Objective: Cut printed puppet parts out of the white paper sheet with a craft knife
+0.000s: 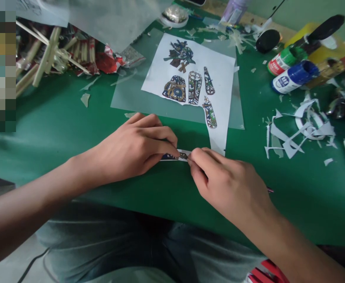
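A small strip of printed paper [183, 155], dark blue and brown with a white margin, lies at the green table's near side. My left hand [139, 145] rests over its left part, fingers curled and index finger and thumb pressed down on it. At the strip's right end my right hand [225, 173] is closed, with thumb and index finger pinched on the paper's edge. The fingers hide both ends of the strip. Just beyond sits a white sheet [219, 114] with several ornate coloured printed pieces, its lower edge cut away irregularly.
Under the sheet lies a translucent mat [137, 94]. Paint bottles, one blue [296, 76] and one green [287, 61], stand at the right near paper offcuts [290, 133]. Wooden sticks [47, 55] and wrappers pile up at the left. A thin pinkish object [270, 190] shows beyond my right wrist.
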Demonstrator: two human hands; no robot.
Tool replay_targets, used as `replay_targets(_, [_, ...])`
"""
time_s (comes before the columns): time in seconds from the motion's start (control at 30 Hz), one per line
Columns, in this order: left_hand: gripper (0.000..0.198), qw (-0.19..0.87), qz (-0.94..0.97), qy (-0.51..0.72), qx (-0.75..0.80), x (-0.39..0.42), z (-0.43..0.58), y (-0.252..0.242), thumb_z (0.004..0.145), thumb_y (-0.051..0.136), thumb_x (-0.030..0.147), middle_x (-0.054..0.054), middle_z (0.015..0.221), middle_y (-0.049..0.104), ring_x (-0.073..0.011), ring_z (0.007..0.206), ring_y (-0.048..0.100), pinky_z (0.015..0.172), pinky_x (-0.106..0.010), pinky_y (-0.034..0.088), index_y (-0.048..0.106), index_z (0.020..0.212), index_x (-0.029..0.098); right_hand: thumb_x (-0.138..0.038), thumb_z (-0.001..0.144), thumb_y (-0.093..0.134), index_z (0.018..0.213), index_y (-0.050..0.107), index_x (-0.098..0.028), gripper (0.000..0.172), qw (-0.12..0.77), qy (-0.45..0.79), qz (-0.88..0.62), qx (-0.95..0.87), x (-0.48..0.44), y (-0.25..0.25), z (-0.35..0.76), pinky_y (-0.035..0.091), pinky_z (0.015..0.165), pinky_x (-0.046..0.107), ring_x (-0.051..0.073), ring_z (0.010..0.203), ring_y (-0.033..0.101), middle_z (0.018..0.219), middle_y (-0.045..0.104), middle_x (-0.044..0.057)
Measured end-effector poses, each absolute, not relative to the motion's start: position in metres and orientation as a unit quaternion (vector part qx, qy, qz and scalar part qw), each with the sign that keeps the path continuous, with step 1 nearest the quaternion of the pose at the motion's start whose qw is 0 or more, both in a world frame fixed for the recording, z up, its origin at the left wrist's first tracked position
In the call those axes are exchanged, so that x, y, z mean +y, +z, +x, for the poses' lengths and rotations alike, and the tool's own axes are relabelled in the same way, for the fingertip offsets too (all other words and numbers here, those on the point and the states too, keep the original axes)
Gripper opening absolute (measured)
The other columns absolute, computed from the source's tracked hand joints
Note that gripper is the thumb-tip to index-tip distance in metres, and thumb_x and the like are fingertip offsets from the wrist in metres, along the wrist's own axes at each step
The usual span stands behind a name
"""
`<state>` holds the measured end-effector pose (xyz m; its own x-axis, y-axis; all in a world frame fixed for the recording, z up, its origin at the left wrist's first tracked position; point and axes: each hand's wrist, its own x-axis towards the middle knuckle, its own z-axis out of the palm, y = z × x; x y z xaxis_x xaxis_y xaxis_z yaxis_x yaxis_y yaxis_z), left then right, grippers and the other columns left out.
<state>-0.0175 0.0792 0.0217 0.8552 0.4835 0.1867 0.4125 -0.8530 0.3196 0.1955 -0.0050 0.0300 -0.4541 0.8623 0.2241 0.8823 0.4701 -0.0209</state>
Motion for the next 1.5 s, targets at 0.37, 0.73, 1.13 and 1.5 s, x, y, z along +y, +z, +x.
replay_targets(0.37, [0.03,0.132,0.954,0.149,0.225,0.08,-0.018,0.02,0.095,0.044,0.023,0.0,0.113,0.069,-0.0203,0.094,0.055,0.083,-0.038,0.039,0.071,0.105,0.031,-0.012,0.092,0.045,0.085,0.057,-0.018,0.015,0.097,-0.058,-0.51,-0.853,-0.005,0.031,0.195,0.022,0.042,0.023,0.008,0.045,0.037,0.062,0.052,-0.004])
replay_targets(0.73, [0.035,0.052,0.96,0.146,0.232,0.073,-0.015,0.018,0.097,0.04,0.022,0.001,0.11,0.069,-0.0194,0.092,0.054,0.077,-0.035,0.039,0.068,0.112,0.035,-0.01,0.091,0.042,0.08,0.054,-0.019,0.019,0.081,-0.061,-0.494,-0.863,-0.008,0.033,0.195,0.019,0.043,0.025,0.008,0.041,0.032,0.059,0.049,-0.004])
replay_targets(1.13, [0.032,0.065,0.957,0.162,0.234,0.072,-0.017,0.016,0.094,0.045,0.019,0.002,0.114,0.069,-0.0208,0.095,0.058,0.08,-0.037,0.04,0.068,0.109,0.033,-0.012,0.09,0.047,0.072,0.052,-0.019,0.02,0.074,-0.066,-0.506,-0.857,-0.021,0.036,0.214,0.02,0.04,0.023,0.007,0.04,0.031,0.054,0.044,-0.006])
replay_targets(1.5, [0.033,0.134,0.929,0.181,0.295,0.078,-0.007,0.02,0.092,0.043,0.018,-0.003,0.091,0.069,-0.0202,0.089,0.055,0.08,-0.034,0.043,0.061,0.12,0.021,-0.027,0.09,0.055,0.095,0.062,-0.019,0.011,0.171,0.035,-0.598,-0.782,0.001,0.025,0.202,0.035,0.05,0.024,0.013,0.068,0.06,0.092,0.068,0.003])
